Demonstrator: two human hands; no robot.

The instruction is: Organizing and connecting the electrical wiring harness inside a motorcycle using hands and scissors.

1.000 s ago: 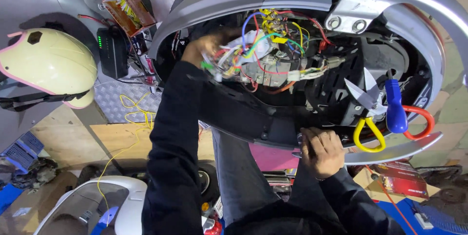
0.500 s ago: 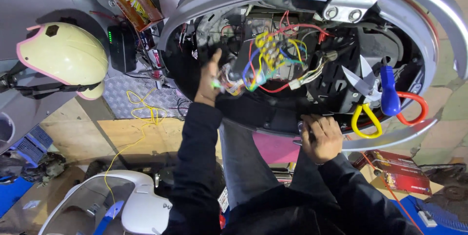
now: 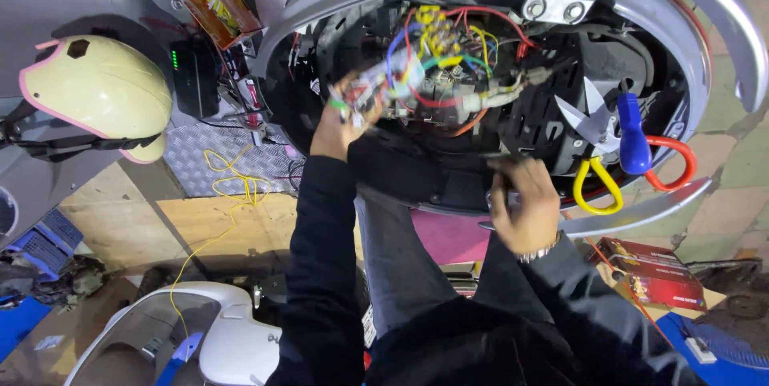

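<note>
left hand (image 3: 340, 126) raised, fingers curled, right hand (image 3: 525, 206) lower, half-closed

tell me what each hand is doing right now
Left hand: closed on the wire bundle.
Right hand: fingers curled at the scooter body's edge; grip cannot be told.

Workshop floor of pale tiles (image 3: 741, 154), seen well right of the fingers. Aluminium tread plate (image 3: 200, 166) lower left of the fingers, just beside a plywood board (image 3: 120, 222) lying flat. Grey metal panel (image 3: 96, 2) far above and left, with a cream helmet (image 3: 96, 94) edged in pink hung against it. Blue crate (image 3: 44, 238) at far left edge. White bodywork panel (image 3: 216, 330) well below. Red carton (image 3: 653, 270) on floor, lower right. Even, diffuse light; shadows soft.
</note>
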